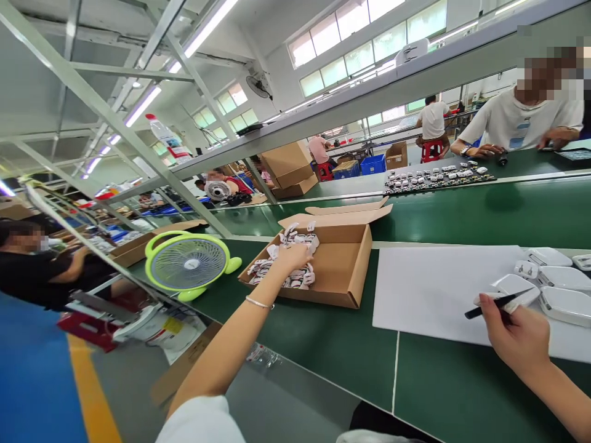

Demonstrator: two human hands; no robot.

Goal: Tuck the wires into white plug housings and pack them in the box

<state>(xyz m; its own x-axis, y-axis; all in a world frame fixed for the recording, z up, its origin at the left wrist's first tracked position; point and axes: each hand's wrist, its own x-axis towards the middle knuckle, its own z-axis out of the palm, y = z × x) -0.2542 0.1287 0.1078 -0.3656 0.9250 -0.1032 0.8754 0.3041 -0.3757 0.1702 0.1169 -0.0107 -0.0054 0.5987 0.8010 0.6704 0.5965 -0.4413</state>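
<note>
My left hand [295, 257] reaches into an open cardboard box [344, 261], down onto a heap of small white plastic parts [265, 269] at the box's left side. Its fingertips are lost among the parts, so I cannot see whether it grips one. My right hand [519, 335] is closed round black tweezers [501, 301], held over a white sheet [429, 289] on the bench. Just beyond the tweezers lie several white charger-like cases [566, 304], one with plug prongs [526, 269].
A green-rimmed fan [190, 263] stands left of the box on the green bench [351, 344]. Across the bench, a co-worker [521, 123] sits by a tray of small parts [434, 178]. A metal shelf rail [332, 111] crosses above. Another person [41, 264] works at left.
</note>
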